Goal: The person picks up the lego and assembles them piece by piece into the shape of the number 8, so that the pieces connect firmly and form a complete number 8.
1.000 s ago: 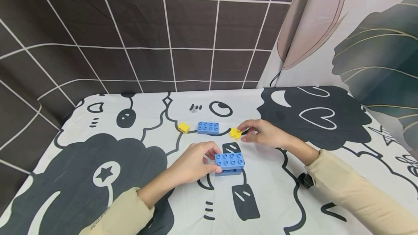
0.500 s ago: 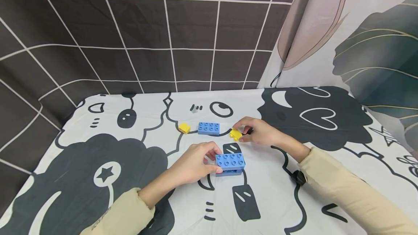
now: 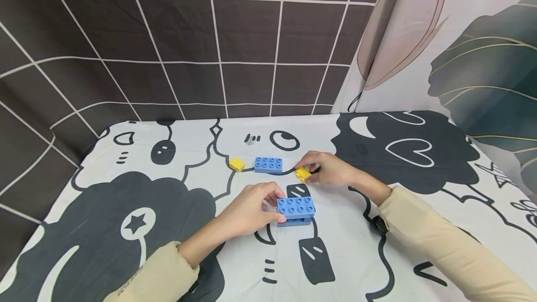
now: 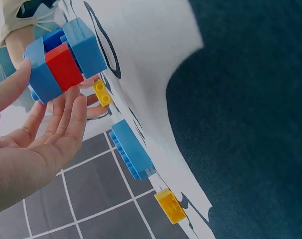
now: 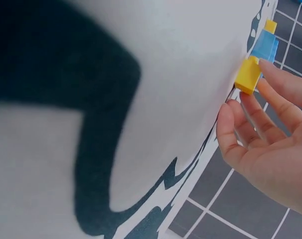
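Note:
My left hand (image 3: 253, 209) holds the left end of a stack of toy building bricks (image 3: 295, 207), thumb and fingers on its upper blue brick. In the left wrist view a red brick (image 4: 64, 66) and a darker blue piece (image 4: 53, 38) show between the stack's two blue bricks. My right hand (image 3: 329, 169) pinches a small yellow brick (image 3: 301, 174) on the cloth, farther back and slightly right of the stack. In the right wrist view the thumb touches one end of this yellow brick (image 5: 247, 74), with fingertips at its other side.
A blue brick (image 3: 268, 165) with two rows of studs lies behind the stack. Left of it is another small yellow brick (image 3: 237, 164). The patterned white cloth (image 3: 352, 255) covers the surface, up to a dark gridded wall covering (image 3: 247, 27) at the back.
My right hand has shifted slightly left, and the yellow brick at its fingertips has turned a little. The left hand and the stack keep their place.

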{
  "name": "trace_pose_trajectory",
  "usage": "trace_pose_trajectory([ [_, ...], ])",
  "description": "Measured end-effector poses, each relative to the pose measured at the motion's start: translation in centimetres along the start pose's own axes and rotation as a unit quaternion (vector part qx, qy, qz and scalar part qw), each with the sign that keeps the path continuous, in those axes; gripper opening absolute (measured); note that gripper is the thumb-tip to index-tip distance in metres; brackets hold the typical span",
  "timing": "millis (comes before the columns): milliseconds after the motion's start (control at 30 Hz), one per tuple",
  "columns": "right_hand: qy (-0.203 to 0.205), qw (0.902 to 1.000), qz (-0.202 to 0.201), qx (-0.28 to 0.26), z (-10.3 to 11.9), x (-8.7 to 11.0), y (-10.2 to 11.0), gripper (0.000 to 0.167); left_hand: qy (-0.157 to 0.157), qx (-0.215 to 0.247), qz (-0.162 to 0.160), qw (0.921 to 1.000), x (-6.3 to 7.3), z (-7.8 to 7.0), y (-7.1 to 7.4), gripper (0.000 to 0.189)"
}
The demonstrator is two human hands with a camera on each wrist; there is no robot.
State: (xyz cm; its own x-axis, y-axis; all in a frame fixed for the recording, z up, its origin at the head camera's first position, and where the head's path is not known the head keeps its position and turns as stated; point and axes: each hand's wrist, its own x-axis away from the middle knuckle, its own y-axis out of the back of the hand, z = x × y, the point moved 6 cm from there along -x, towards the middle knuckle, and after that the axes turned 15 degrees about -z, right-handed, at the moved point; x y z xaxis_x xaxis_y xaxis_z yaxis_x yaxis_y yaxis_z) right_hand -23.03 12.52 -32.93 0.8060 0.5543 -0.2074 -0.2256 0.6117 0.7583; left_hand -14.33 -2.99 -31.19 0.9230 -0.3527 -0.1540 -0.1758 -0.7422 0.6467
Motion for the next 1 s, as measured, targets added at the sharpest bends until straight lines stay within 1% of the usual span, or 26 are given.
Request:
trace_pose_trajectory([
  [333, -0.017, 0.9996, -0.004, 0.023, 0.0, 0.4, 0.1, 0.036, -0.003, -0.001, -0.005, 1.0, 0.0, 0.0, 0.0, 0.027],
  [467, -0.021, 0.9994, -0.001, 0.027, 0.0, 0.7, 0.2, 0.034, -0.009, 0.0, -0.008, 0.9999, 0.0, -0.1, 0.1, 0.027],
  [733, -0.02, 0.9993, -0.007, 0.031, -0.1, 1.5, 0.7, 0.03, -0.002, 0.003, -0.005, 1.0, 0.1, -0.1, 0.1, 0.027],
  [867, -0.019, 0.9994, -0.01, 0.026, 0.0, 1.8, 1.1, 0.031, -0.007, -0.001, -0.006, 1.0, 0.0, -0.1, 0.1, 0.028],
  [1000, -0.028, 0.9996, -0.01, 0.006, 0.3, 2.3, 1.8, 0.032, -0.008, -0.001, -0.006, 1.0, 0.0, -0.1, 0.0, 0.028],
])
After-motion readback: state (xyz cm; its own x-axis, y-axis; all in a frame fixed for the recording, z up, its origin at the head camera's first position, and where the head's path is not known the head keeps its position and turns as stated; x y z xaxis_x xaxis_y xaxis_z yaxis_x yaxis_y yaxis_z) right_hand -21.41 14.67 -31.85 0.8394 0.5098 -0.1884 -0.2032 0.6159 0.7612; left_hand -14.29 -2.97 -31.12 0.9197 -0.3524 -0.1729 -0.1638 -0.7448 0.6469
